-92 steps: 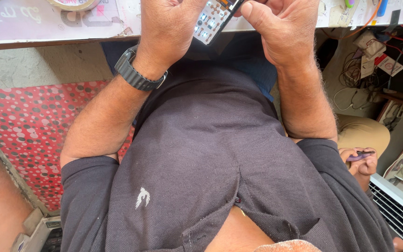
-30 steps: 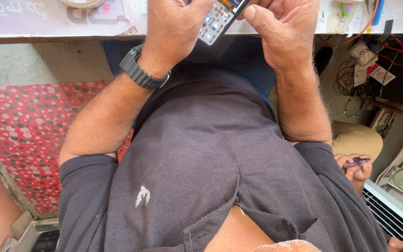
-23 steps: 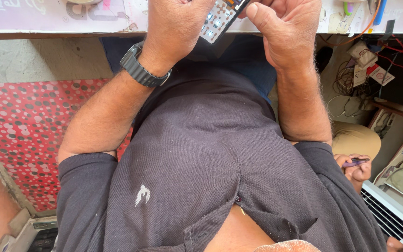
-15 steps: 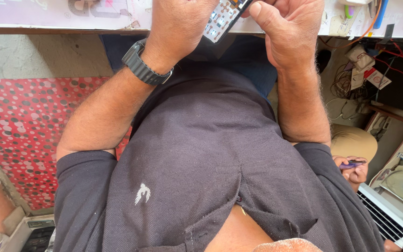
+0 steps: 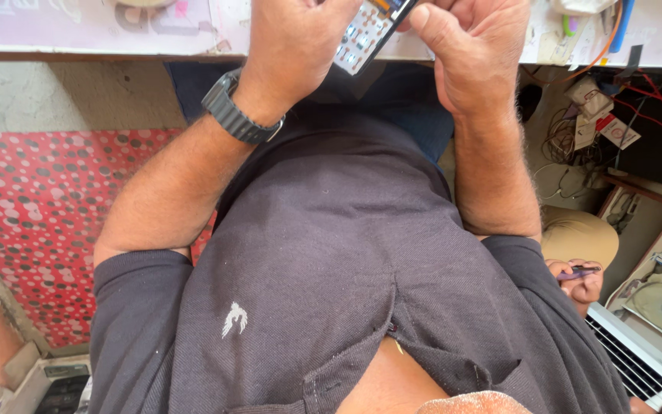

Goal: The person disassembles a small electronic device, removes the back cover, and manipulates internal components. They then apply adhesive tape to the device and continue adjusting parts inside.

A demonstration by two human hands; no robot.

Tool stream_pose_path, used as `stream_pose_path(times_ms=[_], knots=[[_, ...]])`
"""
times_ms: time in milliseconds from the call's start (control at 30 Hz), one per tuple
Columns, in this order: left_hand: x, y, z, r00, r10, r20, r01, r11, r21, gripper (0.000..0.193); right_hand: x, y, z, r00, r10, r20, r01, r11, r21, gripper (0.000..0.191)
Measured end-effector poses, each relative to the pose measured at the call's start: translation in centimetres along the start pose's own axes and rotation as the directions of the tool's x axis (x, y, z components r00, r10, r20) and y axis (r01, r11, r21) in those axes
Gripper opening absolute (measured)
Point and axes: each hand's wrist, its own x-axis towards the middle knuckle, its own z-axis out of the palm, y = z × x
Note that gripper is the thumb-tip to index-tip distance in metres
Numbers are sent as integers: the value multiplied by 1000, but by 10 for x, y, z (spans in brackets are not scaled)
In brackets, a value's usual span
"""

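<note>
Both hands clamped on that small keypad circuit board (image 5: 368,34) at the bench's near edge, left hand (image 5: 300,46) steadying, right hand (image 5: 473,54) pinching, so I'd keep thumbs off the contacts

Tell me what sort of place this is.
Probably a small electronics repair bench. Both hands, left hand and right hand, hold a bare keypad board at a cluttered worktable, with tangled wires and loose parts alongside.

Dark grey polo shirt (image 5: 331,253), black wristwatch (image 5: 233,116).
</note>
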Motion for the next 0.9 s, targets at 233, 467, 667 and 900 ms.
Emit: stream_pose_path(times_ms=[233, 467, 667, 900], knots=[[9, 18, -3, 993, -112, 26, 108, 825, -555, 13, 5, -11, 3, 999, 40, 13, -39, 999, -21, 23], [9, 15, -1, 996, -85, 14, 79, 823, -562, 11, 4, -9, 3, 1000, 15, -18, -15, 1000, -14, 31], [10, 11, -1, 999, -31, -13, 20, 855, -519, 11, 4, -9, 1, 1000, -14, 15, 15, 1000, -20, 31], [4, 10, 5, 994, -72, -77, 12, 806, -592, 12, 2, -2, 5, 1000, 10, 14, -10, 999, -34, 20]])
